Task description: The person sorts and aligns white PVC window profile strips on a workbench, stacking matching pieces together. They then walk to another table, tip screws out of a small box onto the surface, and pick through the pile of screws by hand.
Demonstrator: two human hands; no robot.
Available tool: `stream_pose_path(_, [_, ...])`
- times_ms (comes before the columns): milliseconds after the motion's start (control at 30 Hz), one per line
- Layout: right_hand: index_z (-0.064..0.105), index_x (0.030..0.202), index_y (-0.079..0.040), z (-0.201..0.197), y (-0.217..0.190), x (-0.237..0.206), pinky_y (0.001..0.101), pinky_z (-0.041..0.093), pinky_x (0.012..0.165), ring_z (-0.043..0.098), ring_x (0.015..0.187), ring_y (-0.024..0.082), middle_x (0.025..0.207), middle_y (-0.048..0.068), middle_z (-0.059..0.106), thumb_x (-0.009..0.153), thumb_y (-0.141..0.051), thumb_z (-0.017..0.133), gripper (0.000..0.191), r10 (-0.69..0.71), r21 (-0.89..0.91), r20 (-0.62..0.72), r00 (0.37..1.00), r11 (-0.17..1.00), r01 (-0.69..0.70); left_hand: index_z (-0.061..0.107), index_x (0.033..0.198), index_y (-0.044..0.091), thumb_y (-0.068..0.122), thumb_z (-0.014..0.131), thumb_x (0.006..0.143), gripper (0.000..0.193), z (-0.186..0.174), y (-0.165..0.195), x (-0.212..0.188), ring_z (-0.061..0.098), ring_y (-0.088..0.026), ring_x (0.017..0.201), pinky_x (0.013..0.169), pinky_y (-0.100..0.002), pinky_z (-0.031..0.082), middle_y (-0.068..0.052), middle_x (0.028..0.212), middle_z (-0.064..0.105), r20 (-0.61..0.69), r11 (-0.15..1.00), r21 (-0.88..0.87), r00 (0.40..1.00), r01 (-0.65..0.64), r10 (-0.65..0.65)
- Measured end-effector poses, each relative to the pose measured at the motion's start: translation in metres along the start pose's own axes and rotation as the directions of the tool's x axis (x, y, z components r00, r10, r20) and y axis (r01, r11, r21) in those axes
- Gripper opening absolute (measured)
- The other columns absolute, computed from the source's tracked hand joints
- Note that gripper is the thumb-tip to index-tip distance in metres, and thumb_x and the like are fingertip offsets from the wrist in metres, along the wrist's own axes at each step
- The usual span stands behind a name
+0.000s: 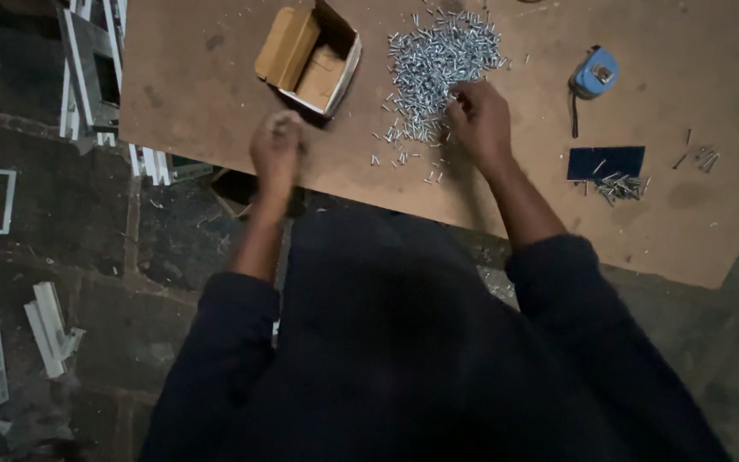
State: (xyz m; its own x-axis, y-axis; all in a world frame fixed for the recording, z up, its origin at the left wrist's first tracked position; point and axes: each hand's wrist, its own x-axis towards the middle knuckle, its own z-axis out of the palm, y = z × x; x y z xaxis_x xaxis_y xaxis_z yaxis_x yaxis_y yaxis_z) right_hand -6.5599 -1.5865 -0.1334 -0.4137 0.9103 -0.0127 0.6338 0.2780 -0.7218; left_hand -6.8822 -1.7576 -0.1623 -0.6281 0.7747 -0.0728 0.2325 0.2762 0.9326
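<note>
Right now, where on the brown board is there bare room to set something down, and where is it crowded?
Bare: the brown board left of the open cardboard box, and the near right stretch below the dark blue rectangular plate. Crowded: the middle, where the heap of small silver screws spreads toward the right hand; the left hand is by the box.

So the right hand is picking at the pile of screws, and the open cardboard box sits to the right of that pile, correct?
Not quite. In the head view the right hand is at the pile of screws, but the open cardboard box sits to the pile's left, not its right.
</note>
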Motion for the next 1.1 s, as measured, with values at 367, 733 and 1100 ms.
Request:
stream_pose_path(367, [0.068, 0.115, -0.006, 0.016, 0.04, 0.025, 0.0482, 0.052, 0.095, 0.064, 0.11, 0.037, 0.115, 0.015, 0.067, 0.105, -0.016, 0.069, 0.014, 0.049, -0.221, 0.123, 0.991, 0.975, -0.021, 0.066, 0.126, 0.003, 0.02, 0.077, 0.081, 0.05, 0.049, 0.034, -0.063, 0.071, -0.027, 0.095, 0.084, -0.036, 0.057, -0.015, 0.112, 0.068, 0.48, 0.963, 0.207, 0.876, -0.174, 0.055])
stream_pose_path(733, [0.062, 0.11, -0.007, -0.021, 0.056, 0.005, 0.0499, 0.065, 0.074, 0.072, 0.079, 0.028, 0.096, 0.012, 0.073, 0.099, -0.01, 0.062, 0.012, 0.566, 0.842, 0.243, 0.788, 0.279, -0.461, 0.07, 0.098, 0.005, 0.01, 0.066, 0.087, 0.012, 0.082, 0.042, -0.035, 0.066, -0.039, 0.101, 0.09, -0.049, 0.053, -0.018, 0.103, 0.067, 0.581, 0.824, 0.332, 0.788, -0.458, 0.204])
stream_pose_path(1100, [0.059, 0.1, 0.0, -0.021, 0.058, -0.038, 0.0348, 0.056, 0.07, 0.064, 0.082, 0.023, 0.099, 0.014, 0.064, 0.104, -0.01, 0.058, 0.011, 0.334, 0.959, 0.261, 0.906, -0.194, -0.205, 0.075, 0.106, 0.006, 0.013, 0.068, 0.088, 0.02, 0.108, 0.008, -0.022, 0.067, -0.04, 0.098, 0.089, -0.045, 0.054, -0.022, 0.102, 0.072, 0.369, 0.923, 0.297, 0.921, -0.246, 0.127])
